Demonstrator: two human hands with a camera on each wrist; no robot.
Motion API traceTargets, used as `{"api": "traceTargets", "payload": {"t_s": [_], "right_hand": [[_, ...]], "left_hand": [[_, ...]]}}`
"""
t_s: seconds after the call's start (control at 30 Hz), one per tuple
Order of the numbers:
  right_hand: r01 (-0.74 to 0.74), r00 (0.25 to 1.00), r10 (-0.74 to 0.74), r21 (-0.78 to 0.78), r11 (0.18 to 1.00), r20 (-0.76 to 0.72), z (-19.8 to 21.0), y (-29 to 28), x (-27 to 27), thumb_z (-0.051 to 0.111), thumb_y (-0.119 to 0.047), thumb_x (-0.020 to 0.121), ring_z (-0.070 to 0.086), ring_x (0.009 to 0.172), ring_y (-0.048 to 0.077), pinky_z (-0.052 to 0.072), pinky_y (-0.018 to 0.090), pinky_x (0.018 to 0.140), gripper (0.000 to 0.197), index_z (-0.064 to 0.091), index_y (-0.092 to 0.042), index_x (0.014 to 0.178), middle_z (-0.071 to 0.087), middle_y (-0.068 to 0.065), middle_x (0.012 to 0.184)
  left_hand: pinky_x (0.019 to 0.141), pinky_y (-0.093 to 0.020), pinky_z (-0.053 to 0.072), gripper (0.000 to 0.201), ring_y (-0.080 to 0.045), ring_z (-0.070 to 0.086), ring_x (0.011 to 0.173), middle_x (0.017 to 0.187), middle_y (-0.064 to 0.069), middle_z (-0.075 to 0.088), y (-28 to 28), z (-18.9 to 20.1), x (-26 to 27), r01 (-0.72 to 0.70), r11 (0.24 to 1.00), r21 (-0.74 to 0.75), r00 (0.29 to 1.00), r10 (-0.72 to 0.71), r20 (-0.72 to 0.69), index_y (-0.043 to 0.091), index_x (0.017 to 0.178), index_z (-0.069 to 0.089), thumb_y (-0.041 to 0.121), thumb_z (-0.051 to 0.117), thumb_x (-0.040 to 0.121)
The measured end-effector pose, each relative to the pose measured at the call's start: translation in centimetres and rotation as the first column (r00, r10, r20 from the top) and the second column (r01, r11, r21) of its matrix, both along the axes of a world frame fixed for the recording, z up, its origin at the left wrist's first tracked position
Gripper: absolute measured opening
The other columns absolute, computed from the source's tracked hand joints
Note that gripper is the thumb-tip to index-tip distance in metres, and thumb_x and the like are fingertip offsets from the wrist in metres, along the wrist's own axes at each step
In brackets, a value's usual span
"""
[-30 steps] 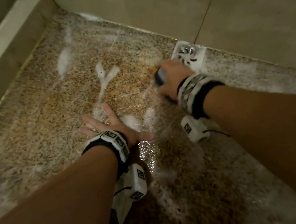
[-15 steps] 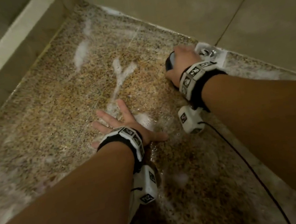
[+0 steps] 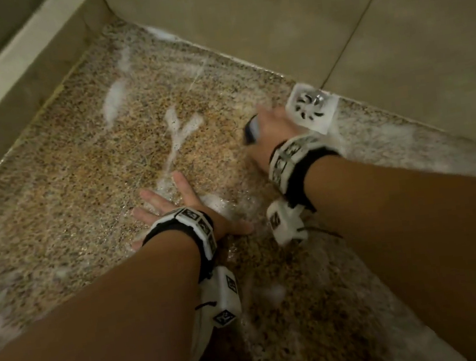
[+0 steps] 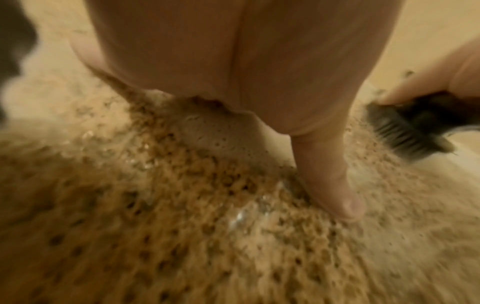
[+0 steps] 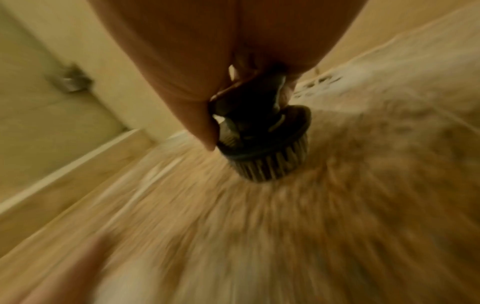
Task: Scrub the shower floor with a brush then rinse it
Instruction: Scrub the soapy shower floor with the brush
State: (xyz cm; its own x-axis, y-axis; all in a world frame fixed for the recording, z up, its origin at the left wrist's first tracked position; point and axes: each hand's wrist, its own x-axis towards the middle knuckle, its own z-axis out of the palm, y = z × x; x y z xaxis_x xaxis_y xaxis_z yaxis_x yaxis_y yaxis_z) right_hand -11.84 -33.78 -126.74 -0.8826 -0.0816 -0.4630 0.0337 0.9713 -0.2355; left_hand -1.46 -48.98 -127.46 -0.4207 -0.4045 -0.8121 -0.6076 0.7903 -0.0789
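Flanking the brush, drain touches right hand.

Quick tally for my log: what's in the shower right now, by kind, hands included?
Hands: 2 (left hand flat on the floor, right hand gripping the brush)
Brushes: 1 (brush)
Drain covers: 1 (drain cover)
Wrist bands: 2 (left, right)
Total: 6

Left hand: we see it pressed flat on the wet speckled floor.
Brush: right hand grips it.
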Motion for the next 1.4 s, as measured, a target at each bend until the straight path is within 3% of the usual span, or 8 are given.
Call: {"api": "traceTargets", "payload": {"t_s": [0.1,0.23,0.6,0.8,0.93,1.27,1.33,1.4], "right_hand": [[-0.142,0.990,0.142,-0.109,0.984,-0.008,-0.6,2.6,3.9,0.070,-0.032,0.089,0.040,0.134,0.038,0.040,0.041,0.108,0.079,0.027,-0.022,0.155,0.033,0.015,0.150],[0.257,0.965,-0.258,-0.032,0.966,-0.047,-0.8,11.3,3.6,0.068,-0.037,0.090,0.037,0.137,0.040,0.038,0.043,0.111,0.081,0.024,-0.023,0.155,0.029,0.015,0.153],[0.464,0.885,-0.463,0.002,0.886,-0.044,-0.1,23.6,10.9,0.066,-0.031,0.094,0.040,0.132,0.041,0.040,0.046,0.106,0.071,0.027,-0.022,0.152,0.031,0.016,0.149],[0.804,0.594,-0.804,0.042,0.593,-0.014,0.8,34.7,20.5,0.068,-0.038,0.093,0.041,0.132,0.042,0.042,0.049,0.108,0.077,0.023,-0.026,0.154,0.027,0.013,0.152],[0.941,0.329,-0.944,0.088,0.326,-0.023,1.5,38.5,28.3,0.069,-0.039,0.091,0.043,0.130,0.043,0.044,0.048,0.106,0.079,0.024,-0.027,0.155,0.030,0.014,0.152],[0.874,-0.453,-0.889,0.232,-0.427,0.068,1.9,32.6,48.9,0.061,-0.035,0.098,0.057,0.123,0.041,0.052,0.039,0.089,0.085,0.002,-0.039,0.159,0.022,0.018,0.163],[0.885,-0.437,-0.898,0.202,-0.419,0.053,1.7,29.9,48.7,0.058,-0.034,0.096,0.051,0.129,0.044,0.050,0.046,0.099,0.082,0.004,-0.041,0.157,0.024,0.019,0.162],[0.963,-0.256,-0.964,0.108,-0.247,0.073,1.6,26.8,46.4,0.055,-0.033,0.095,0.048,0.127,0.043,0.050,0.043,0.094,0.075,0.009,-0.044,0.154,0.029,0.016,0.155]], "left_hand": [[0.112,-0.078,0.011,0.174,-0.057,-0.024,0.145,0.150,-0.024,-0.048,0.4,0.7,-0.1,0.007,1.000,-0.028,1.000,-0.007,-0.004,0.038,0.141,-0.047,0.096,0.071,0.028],[0.117,-0.073,0.010,0.178,-0.054,-0.022,0.146,0.157,-0.026,-0.038,1.6,1.5,-0.8,-0.034,0.998,-0.045,0.999,0.033,-0.026,0.033,0.147,-0.039,0.093,0.075,0.023],[0.123,-0.060,0.009,0.160,-0.044,-0.014,0.152,0.164,-0.015,-0.029,13.8,3.7,-4.7,0.296,0.954,0.038,0.933,-0.280,-0.228,0.035,0.158,-0.021,0.082,0.084,0.045],[0.120,-0.064,0.017,0.160,-0.044,-0.005,0.153,0.167,-0.012,-0.019,26.6,2.9,-5.1,0.653,0.757,0.008,0.742,-0.638,-0.208,0.032,0.160,-0.014,0.097,0.070,0.040],[0.117,-0.065,0.024,0.128,-0.048,0.004,0.152,0.167,-0.014,-0.008,35.8,2.6,-1.9,0.790,0.610,0.064,0.604,-0.754,-0.256,0.031,0.160,0.004,0.080,0.075,0.065],[0.120,-0.065,0.013,0.133,-0.046,-0.018,0.151,0.162,-0.014,-0.033,46.2,1.7,13.2,0.975,0.149,0.166,0.187,-0.950,-0.248,0.035,0.160,-0.011,0.073,0.078,0.069],[0.120,-0.067,0.012,0.137,-0.047,-0.016,0.151,0.163,-0.016,-0.030,46.1,1.1,15.0,0.989,0.099,0.113,0.124,-0.963,-0.241,0.035,0.160,-0.014,0.074,0.078,0.067],[0.120,-0.067,0.008,0.144,-0.048,-0.016,0.151,0.163,-0.018,-0.029,45.6,0.6,16.5,0.996,0.057,0.064,0.070,-0.970,-0.232,0.033,0.159,-0.019,0.077,0.078,0.062]]}}
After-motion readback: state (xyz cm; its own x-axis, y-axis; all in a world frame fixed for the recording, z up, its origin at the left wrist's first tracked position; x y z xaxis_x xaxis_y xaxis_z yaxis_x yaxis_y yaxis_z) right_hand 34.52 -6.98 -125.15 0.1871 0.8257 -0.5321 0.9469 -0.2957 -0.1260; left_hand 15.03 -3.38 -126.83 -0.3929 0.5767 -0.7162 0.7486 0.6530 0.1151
